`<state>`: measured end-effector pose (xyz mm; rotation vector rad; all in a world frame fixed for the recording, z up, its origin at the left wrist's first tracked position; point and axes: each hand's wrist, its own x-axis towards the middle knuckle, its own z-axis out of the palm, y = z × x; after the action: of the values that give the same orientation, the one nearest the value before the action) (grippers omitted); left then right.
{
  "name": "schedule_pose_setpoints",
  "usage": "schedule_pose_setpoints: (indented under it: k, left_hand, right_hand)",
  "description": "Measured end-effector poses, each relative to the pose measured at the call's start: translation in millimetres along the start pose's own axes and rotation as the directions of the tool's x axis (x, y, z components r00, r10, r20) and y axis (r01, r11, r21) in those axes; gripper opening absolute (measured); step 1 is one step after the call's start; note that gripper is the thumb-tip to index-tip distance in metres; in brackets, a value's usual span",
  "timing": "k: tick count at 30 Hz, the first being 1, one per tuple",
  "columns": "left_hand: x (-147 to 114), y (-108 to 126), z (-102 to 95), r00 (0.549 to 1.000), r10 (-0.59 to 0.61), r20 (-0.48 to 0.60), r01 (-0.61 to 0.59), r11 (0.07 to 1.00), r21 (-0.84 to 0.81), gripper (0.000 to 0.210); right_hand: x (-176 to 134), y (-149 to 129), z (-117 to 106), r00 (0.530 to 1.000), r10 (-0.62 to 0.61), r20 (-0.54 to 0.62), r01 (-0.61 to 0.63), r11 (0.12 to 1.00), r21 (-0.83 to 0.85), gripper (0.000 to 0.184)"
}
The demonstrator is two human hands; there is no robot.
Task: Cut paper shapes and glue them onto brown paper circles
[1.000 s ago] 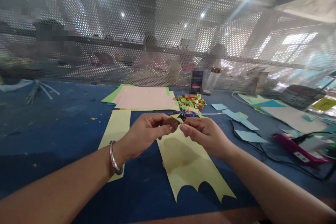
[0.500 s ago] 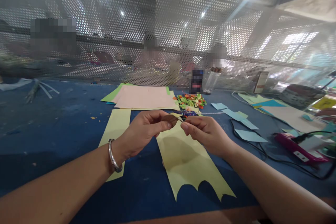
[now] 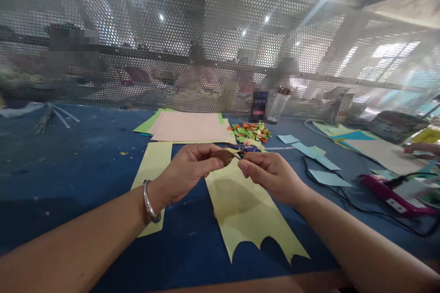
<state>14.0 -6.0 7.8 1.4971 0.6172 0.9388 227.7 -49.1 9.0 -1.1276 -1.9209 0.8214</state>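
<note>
My left hand (image 3: 190, 171) pinches a small curved piece of paper (image 3: 226, 156), which looks brownish in shadow, between thumb and fingers. At that piece's right tip, the thumb and fingers of my right hand (image 3: 270, 171) are closed in a pinch. Below both hands lies a yellow paper sheet (image 3: 252, 215) whose near edge is cut into scallops. Partly behind my left wrist is a plain yellow paper strip (image 3: 154, 160). Just beyond my fingertips rests a dark blue-purple object (image 3: 248, 148), mostly hidden.
A pink sheet (image 3: 189, 127) tops a paper stack at the back, beside a heap of orange and green cut pieces (image 3: 250, 132). Light blue slips (image 3: 330, 177), a cable and a magenta power strip (image 3: 397, 194) lie right. A clear bottle (image 3: 279, 105) stands near the perforated screen (image 3: 154, 55).
Both hands stay nearly in place with the small paper piece, which has tilted very slightly. At the far right edge, another person's hand has shifted a little.
</note>
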Motion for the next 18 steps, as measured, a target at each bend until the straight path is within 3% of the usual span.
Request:
schedule_pose_setpoints:
  k: [18]
  left_hand:
    - [1.1,0.3,-0.9,0.999,0.046,0.021,-0.045,0.999,-0.028,0.011]
  right_hand:
    - [-0.9,1.3,-1.1,1.000,-0.002,0.007,0.002,1.000,-0.018,0.046]
